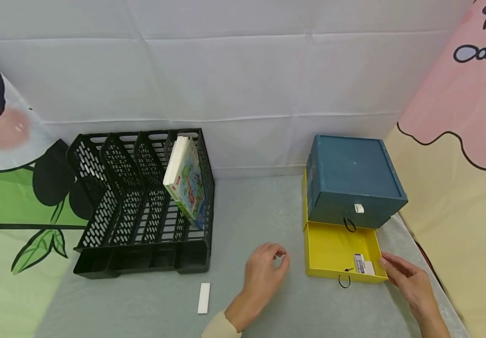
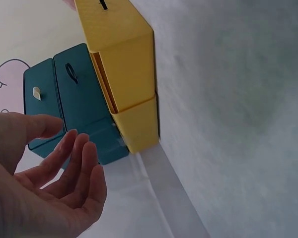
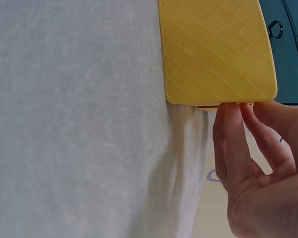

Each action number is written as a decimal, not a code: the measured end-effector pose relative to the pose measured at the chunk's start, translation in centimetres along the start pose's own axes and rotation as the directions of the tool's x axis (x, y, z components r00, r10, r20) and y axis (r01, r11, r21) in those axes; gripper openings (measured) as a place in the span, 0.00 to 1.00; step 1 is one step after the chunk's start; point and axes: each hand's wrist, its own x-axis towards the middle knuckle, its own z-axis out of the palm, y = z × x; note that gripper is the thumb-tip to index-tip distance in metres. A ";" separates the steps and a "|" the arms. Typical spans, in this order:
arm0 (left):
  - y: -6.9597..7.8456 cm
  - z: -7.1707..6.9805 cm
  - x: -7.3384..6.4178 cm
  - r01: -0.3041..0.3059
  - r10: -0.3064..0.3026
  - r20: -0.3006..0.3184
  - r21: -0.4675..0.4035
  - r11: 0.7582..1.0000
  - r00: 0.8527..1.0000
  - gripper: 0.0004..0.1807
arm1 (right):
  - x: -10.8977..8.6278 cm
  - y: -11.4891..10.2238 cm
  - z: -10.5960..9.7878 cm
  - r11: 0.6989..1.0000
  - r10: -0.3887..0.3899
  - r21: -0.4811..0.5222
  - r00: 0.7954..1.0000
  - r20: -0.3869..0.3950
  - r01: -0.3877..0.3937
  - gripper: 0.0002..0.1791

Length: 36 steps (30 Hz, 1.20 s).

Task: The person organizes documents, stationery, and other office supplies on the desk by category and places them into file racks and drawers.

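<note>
My right hand (image 1: 412, 284) is at the right wall of the pulled-out yellow drawer (image 1: 331, 244), its thumb at the rim and its fingers along the outer side; in the right wrist view those fingers (image 3: 233, 131) meet the drawer's edge. Inside, toward the front right corner, lie a small printed white piece (image 1: 358, 263) and a plain white block (image 1: 369, 268). My left hand (image 1: 264, 270) hovers left of the drawer, fingers loosely curled and nothing in them; the left wrist view shows its bare palm (image 2: 44, 208).
Blue-green drawer boxes (image 1: 354, 164) with a white tab and a black loop sit above the yellow drawer. At left stands a black rack (image 1: 120, 195) with upright dividers, a book (image 1: 188, 183) leaning inside. A white strip (image 1: 204, 298) lies on the grey tabletop (image 1: 251, 211).
</note>
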 end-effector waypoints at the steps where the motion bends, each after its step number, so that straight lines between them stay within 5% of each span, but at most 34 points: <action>1: -0.3 -0.2 -0.2 0.004 -0.004 -0.008 0.010 1.000 1.000 0.04 | 0.0 0.0 0.0 1.000 0.000 -0.001 1.000 -0.002 0.000 0.39; 16: -4.6 -2.7 -3.2 0.055 -0.032 -0.183 0.119 0.991 0.983 0.07 | 0.0 0.2 0.0 0.999 0.004 0.048 1.000 -0.008 -0.003 0.36; 23: -6.1 -4.3 -4.8 0.187 -0.168 -0.167 0.106 0.977 0.971 0.06 | 0.0 0.2 0.0 0.999 0.004 0.038 1.000 -0.012 -0.004 0.38; 36: -8.5 -6.7 -6.9 0.410 -0.392 -0.136 0.158 0.898 0.910 0.08 | -0.1 0.2 0.0 0.999 0.008 0.046 1.000 -0.004 -0.007 0.37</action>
